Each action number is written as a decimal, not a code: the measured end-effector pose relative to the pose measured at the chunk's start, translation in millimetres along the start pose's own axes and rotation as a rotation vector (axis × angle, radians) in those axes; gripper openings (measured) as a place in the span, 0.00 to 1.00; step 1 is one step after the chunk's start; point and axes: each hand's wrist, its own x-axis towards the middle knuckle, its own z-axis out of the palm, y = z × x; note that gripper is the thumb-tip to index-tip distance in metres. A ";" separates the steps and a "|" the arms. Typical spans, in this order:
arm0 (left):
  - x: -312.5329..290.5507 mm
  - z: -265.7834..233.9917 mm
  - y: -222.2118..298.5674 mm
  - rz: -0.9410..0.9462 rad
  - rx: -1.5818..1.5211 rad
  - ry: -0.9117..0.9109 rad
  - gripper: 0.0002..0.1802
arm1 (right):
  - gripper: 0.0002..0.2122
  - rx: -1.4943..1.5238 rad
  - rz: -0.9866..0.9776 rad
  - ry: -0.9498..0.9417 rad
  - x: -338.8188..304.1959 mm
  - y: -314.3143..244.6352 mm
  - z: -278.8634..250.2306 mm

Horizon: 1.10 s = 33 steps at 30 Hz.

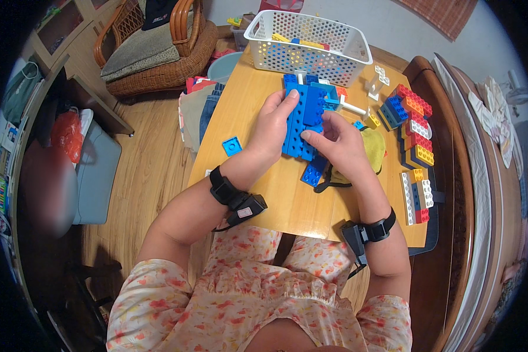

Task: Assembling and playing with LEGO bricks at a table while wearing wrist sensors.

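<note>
Pointing long axis toward basket (340, 69) | blue brick assembly (304, 119) | left grip (270, 126) clasping it | right grip (340, 144) half curled, hold unclear

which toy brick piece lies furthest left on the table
The small light-blue square piece, left of the left hand; the blue build and brick stacks sit farther right.

No words here are clear enough to read, but a little pale sticker (244, 212) with tiny marks is on the black box (257, 205) on the left arm (182, 214), and small white marks show on the black cloth (158, 14) over the chair (141, 58).
</note>
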 end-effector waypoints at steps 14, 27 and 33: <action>-1.9 1.3 0.9 -0.007 -0.027 -0.033 0.21 | 0.20 -0.010 -0.018 0.002 0.3 -1.3 -0.3; -3.2 2.3 0.9 -0.036 -0.006 -0.015 0.22 | 0.20 -0.026 -0.036 0.008 0.8 4.0 1.1; -2.2 -0.3 -0.3 -0.036 -0.014 -0.035 0.22 | 0.20 -0.014 -0.037 -0.003 -0.1 -0.1 0.6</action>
